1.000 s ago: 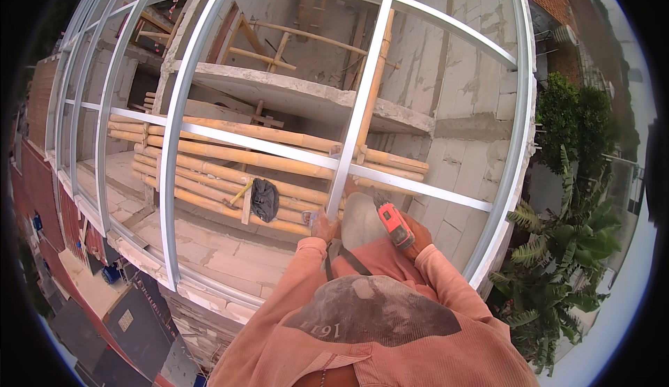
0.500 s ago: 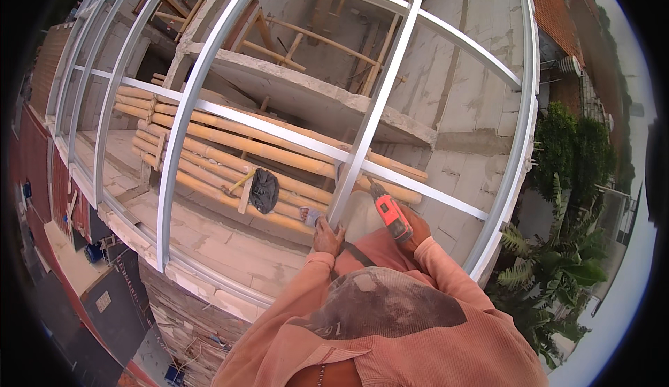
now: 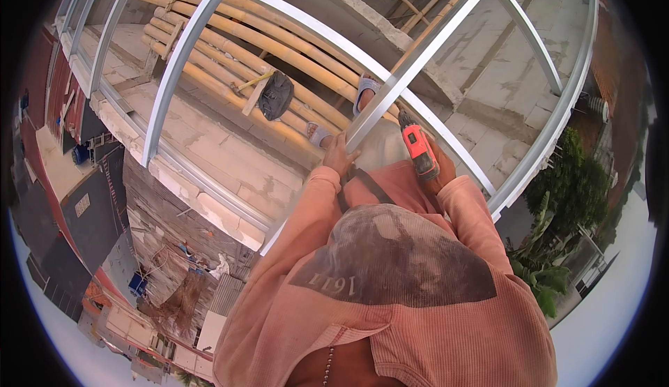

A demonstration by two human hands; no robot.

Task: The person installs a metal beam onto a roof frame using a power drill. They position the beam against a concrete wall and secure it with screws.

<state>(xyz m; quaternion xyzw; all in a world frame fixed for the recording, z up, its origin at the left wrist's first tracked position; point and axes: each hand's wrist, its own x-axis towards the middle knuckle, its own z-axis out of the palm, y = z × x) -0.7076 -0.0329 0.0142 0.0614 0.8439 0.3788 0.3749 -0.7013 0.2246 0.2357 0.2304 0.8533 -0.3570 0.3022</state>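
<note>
The fingers of the right hand are mostly hidden by the drill, and its tip is too small to be made out. The beam is cut off by the top edge. One foot is partly covered by the beam, the other foot by the left hand. The pale shape between the hands is blurred. The upper end of a stick is hidden by the black bag. The shirt is cut off by the lower edge.
</note>
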